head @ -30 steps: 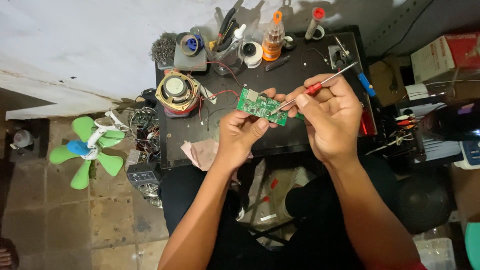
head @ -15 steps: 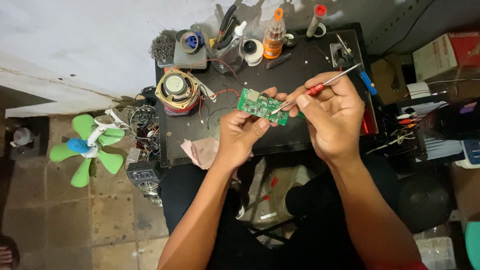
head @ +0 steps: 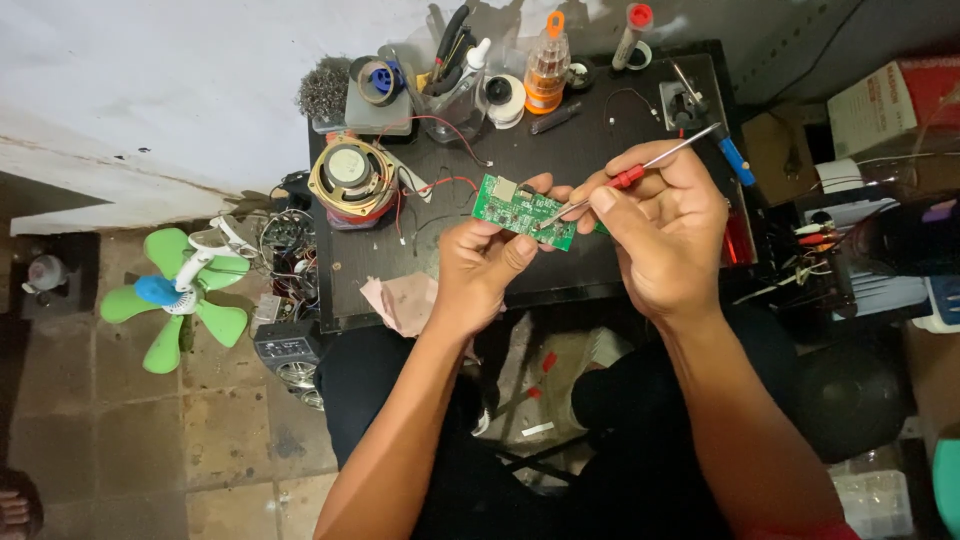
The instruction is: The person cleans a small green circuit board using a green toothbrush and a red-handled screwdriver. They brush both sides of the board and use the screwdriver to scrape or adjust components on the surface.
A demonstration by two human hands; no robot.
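Holding a green circuit board (head: 524,212) over the dark surface (head: 600,130) at frame centre, its long axis running from upper left down to lower right. Left hand (head: 480,265) is pinching its lower edge, fingers clamped on it. Right hand (head: 665,225) is gripping a red-handled screwdriver (head: 632,176), shaft slanting up right, tip touching the board. Nothing is really changing from half a second back, same pose.

The hands (head: 580,250) hide the green circuit board's (head: 515,208) right end, apparently.
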